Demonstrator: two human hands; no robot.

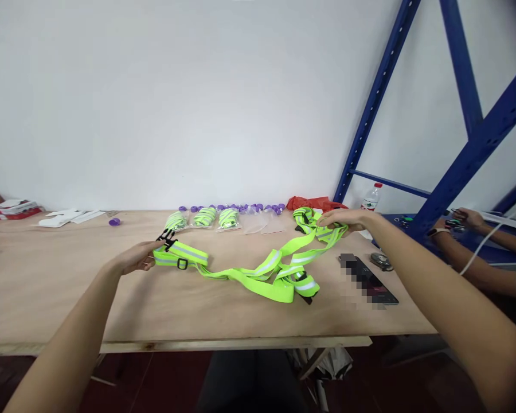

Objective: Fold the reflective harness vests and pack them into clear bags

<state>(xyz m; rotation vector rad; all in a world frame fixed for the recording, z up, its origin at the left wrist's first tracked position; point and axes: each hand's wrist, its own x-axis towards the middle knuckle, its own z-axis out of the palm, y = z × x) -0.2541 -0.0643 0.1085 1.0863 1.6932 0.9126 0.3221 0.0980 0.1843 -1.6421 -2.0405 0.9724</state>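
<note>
A neon-yellow reflective harness (262,281) with silver stripes lies stretched across the table in loose, twisted bands. My left hand (138,257) grips its left end, close to a black side-release buckle (167,240) and a black slide adjuster (182,264). At the other end, my right hand (344,219) has its fingers closed over bunched yellow webbing, partly hiding it. Beside that hand, a coiled part of the webbing (304,218) rests on the table. Another folded bundle with black fittings (303,285) lies nearer the front edge.
Along the wall sit several bagged harnesses (204,217), clear bags (258,222), purple rings (249,207) and red cloth (313,203). On the right are a phone (370,281), a tape measure (382,261), a bottle (371,198), a blue rack frame (378,86) and another person's arms (464,252).
</note>
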